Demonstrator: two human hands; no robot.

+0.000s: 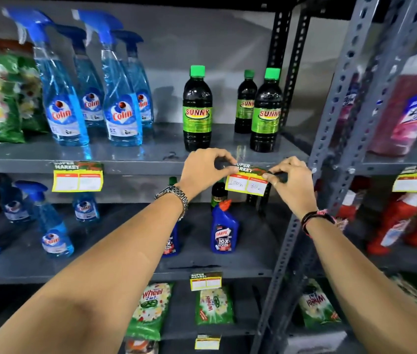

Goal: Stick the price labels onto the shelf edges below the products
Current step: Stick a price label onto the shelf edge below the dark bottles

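A yellow and red price label (pixel 247 183) with handwritten prices hangs at the grey shelf edge (pixel 138 166), below the dark Sunny bottles (pixel 264 111) with green caps. My left hand (pixel 203 169) pinches its top left corner against the edge. The top right corner is pinched by my right hand (pixel 291 181). The label's green top strip lies on the edge between my fingers. Another label (pixel 77 176) sticks on the same edge under the blue Colin spray bottles (pixel 123 98).
Lower shelves hold Harpic bottles (pixel 224 229), more spray bottles and green Wheel packets (pixel 213 306), with labels (pixel 205 281) on their edges. A perforated grey upright (pixel 330 139) stands right of my hands. The neighbouring rack holds pink and red bottles and a label (pixel 414 182).
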